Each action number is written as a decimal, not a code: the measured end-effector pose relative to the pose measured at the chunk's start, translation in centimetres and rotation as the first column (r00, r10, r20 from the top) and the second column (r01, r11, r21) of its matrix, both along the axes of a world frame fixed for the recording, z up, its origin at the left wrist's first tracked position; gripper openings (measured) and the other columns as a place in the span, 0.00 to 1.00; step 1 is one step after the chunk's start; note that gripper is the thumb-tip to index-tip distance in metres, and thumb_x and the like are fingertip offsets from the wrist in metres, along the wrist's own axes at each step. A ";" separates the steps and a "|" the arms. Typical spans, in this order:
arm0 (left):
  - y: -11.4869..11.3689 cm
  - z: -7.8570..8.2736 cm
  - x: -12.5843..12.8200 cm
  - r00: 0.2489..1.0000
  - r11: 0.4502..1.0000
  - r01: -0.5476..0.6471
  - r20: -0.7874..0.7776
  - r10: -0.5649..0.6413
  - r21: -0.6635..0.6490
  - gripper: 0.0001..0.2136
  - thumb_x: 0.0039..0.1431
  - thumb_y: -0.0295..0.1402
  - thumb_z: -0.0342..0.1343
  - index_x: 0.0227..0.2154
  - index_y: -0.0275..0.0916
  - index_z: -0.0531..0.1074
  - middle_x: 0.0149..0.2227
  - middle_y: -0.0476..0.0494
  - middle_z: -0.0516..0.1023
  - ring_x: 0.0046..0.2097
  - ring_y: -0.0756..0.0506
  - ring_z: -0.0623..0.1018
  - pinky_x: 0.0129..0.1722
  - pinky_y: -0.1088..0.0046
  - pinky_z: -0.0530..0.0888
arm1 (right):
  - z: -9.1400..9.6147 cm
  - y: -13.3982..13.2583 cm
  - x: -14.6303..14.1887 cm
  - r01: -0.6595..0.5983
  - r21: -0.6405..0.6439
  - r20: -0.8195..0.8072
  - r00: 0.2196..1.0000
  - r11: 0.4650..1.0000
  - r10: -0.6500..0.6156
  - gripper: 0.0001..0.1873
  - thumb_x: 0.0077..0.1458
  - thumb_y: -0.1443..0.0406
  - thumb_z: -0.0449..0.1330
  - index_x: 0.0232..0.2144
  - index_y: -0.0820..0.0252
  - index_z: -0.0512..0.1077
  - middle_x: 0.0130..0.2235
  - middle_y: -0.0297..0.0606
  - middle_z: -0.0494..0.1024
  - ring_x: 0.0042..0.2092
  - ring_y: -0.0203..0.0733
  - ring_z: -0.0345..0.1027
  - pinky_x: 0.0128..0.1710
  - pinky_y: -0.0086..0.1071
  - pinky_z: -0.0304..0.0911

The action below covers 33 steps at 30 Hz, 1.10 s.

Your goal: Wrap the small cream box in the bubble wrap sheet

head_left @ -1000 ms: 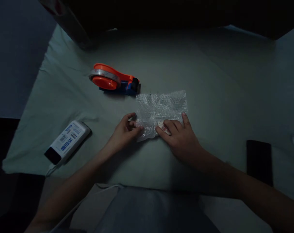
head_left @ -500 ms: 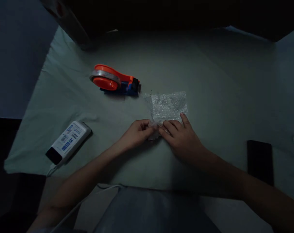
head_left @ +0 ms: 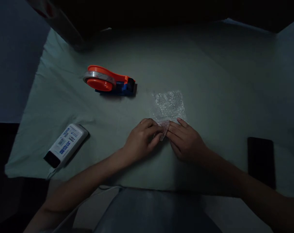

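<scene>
A sheet of clear bubble wrap [head_left: 170,105] lies folded narrow on the pale green cloth [head_left: 210,81] in the middle of the table. My left hand [head_left: 143,139] is closed, its fingers pinching the near left edge of the wrap. My right hand [head_left: 186,140] presses and grips the wrap's near edge from the right. Something small and pale shows inside the wrap between my fingertips, too dim to name. The two hands almost touch.
An orange and blue tape dispenser [head_left: 108,81] sits at the back left. A white and blue box-shaped device [head_left: 65,145] lies near the left front edge. A black flat phone-like object [head_left: 261,160] lies at the right. The scene is dim.
My left hand has folded the wrap's left side over to the right, making the sheet narrower. Both hands have drawn together at its near edge.
</scene>
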<state>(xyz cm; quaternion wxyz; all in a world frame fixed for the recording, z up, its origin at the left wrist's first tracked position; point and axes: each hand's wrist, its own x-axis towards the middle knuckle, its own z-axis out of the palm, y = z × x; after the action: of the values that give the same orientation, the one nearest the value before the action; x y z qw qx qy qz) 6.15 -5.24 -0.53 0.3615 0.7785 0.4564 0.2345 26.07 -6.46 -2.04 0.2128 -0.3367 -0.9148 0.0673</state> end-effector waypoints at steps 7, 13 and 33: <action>-0.5 -3.0 0.3 0.996 0.893 0.082 -0.053 -0.065 0.443 0.07 0.58 0.30 0.53 0.39 0.36 0.67 0.41 0.38 0.71 0.46 0.42 0.69 0.47 0.61 0.69 | 0.2 0.8 0.6 -0.030 -0.226 -0.232 0.973 0.974 -0.024 0.12 0.56 0.70 0.52 0.40 0.64 0.72 0.46 0.48 0.76 0.51 0.45 0.68 0.53 0.45 0.64; -0.7 -3.7 0.7 1.000 0.886 -0.005 0.015 -0.002 0.463 0.07 0.57 0.31 0.53 0.36 0.36 0.63 0.40 0.37 0.68 0.46 0.41 0.68 0.46 0.60 0.70 | 0.1 1.2 -1.0 0.073 -0.244 -0.271 0.952 0.967 -0.140 0.06 0.55 0.69 0.55 0.34 0.61 0.72 0.39 0.45 0.77 0.44 0.45 0.68 0.47 0.43 0.67; -0.8 -3.6 0.0 0.999 0.845 0.023 0.010 -0.033 0.535 0.08 0.56 0.31 0.56 0.36 0.35 0.65 0.38 0.39 0.70 0.43 0.43 0.70 0.41 0.63 0.73 | 0.1 1.7 -2.2 0.284 -0.358 -0.313 0.861 0.890 -0.400 0.10 0.52 0.73 0.55 0.38 0.58 0.65 0.33 0.36 0.73 0.36 0.39 0.68 0.38 0.34 0.65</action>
<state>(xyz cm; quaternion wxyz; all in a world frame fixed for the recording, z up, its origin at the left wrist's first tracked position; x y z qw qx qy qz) 6.14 -6.00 -4.11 0.1382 0.8527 0.3584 0.3541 23.87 -4.73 -1.96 0.3401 -0.5043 -0.7599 0.2293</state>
